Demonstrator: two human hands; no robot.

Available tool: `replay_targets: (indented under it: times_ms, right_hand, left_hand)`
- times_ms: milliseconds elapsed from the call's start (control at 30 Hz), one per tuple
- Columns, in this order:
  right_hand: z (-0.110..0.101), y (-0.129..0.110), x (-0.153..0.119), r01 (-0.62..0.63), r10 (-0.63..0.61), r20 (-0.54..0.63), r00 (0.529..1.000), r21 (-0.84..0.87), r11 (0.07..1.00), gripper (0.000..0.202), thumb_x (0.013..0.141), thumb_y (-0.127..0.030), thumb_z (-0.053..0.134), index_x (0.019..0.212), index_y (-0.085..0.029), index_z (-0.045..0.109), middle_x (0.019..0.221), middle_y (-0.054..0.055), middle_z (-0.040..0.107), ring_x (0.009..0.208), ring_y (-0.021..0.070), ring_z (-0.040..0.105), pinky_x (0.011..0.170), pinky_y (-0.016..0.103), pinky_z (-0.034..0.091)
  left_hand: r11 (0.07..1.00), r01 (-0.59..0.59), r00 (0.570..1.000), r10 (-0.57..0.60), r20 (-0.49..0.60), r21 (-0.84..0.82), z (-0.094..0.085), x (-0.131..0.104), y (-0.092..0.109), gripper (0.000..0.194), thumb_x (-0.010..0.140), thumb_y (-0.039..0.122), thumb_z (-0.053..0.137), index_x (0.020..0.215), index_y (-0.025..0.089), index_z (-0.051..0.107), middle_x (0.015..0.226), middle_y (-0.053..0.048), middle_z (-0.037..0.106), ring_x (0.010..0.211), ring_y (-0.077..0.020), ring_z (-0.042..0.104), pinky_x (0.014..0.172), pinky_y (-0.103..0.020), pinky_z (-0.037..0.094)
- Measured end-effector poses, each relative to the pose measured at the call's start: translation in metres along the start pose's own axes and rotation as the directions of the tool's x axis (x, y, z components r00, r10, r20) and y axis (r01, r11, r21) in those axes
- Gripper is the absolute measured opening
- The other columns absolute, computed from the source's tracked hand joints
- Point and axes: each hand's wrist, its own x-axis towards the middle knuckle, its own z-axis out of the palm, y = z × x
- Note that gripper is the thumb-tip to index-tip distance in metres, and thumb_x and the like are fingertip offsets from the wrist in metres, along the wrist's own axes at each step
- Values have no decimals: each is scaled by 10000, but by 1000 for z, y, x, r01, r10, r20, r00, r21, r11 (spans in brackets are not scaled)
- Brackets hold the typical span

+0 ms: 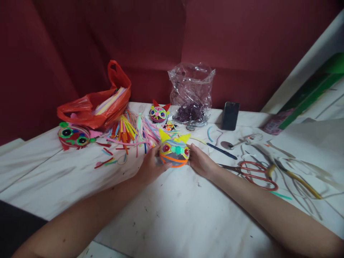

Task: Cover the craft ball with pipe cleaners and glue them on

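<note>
Head view: down onto a white marbled table (161, 218), flecked with small dark specks toward the near side. To the right, just past the right forearm (258, 200), scissors (245, 174) with orange-red handles and pliers (303, 184) with yellow ones, lying among thin cords. At the middle, gripped between both hands over the table, a round grey toy (174, 157) with yellow ears, red eyes, a green nose and orange strips across its lower part. Left hand (151, 165) curled around one side, thumb at the lower front; right hand (200, 163) closed against the other side, fingertips partly hidden. Beyond the right hand, a dark blue stick (221, 151), perhaps a pen or a knife, too blurred to say. Off to the left, a red toy (73, 136) lying tilted near a red plastic bag (94, 120). Behind the held toy, a heap of colourful strips (125, 129), then another toy (159, 114) with red ears. Farther, a dark phone (230, 115) standing up, right of a clear bag (192, 84) with purple stuff inside. Farthest, a dark red backdrop (220, 36).
</note>
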Motion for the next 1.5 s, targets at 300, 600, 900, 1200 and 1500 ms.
replay_targets:
  times_ms: [300,600,900,1200,1500]
  right_hand:
    - [2,0,-1,48,-51,81,995,32,998,355,713,-391,735,1017,-222,662,1008,23,714,897,186,641,801,300,502]
    - [2,0,1,15,-11,-39,999,79,997,280,757,-465,683,866,-208,692,881,27,729,783,170,640,702,287,497]
    - [1,2,2,-2,6,-65,998,57,998,270,777,-467,657,856,-211,684,904,27,734,803,174,643,728,293,498]
    - [4,-1,-2,11,-11,8,1000,-4,1000,355,770,-523,655,957,-222,678,1007,40,725,925,204,645,830,342,496]
    - [7,-1,-5,119,-114,47,992,-124,985,417,793,-542,618,1064,-227,642,1150,63,680,1081,241,600,944,402,463]
  left_hand:
    - [995,42,999,-40,-23,88,-2,2,7,650,623,312,739,1209,172,494,1197,-117,618,1092,-271,581,910,-396,460]
    - [994,-6,1000,4,23,107,-2,0,6,567,639,316,731,1143,186,505,1117,-100,653,1036,-258,613,859,-395,480]
    - [992,67,996,-72,46,106,-3,-1,10,543,662,313,703,1145,179,493,1103,-110,642,1044,-262,604,820,-378,482]
    - [996,34,999,-34,-1,79,-1,-1,5,499,657,352,729,1077,192,515,1064,-89,647,975,-231,607,817,-370,481]
    - [996,90,996,-90,11,2,-1,0,6,433,674,344,683,1027,185,489,1048,-87,637,982,-222,604,819,-363,476]
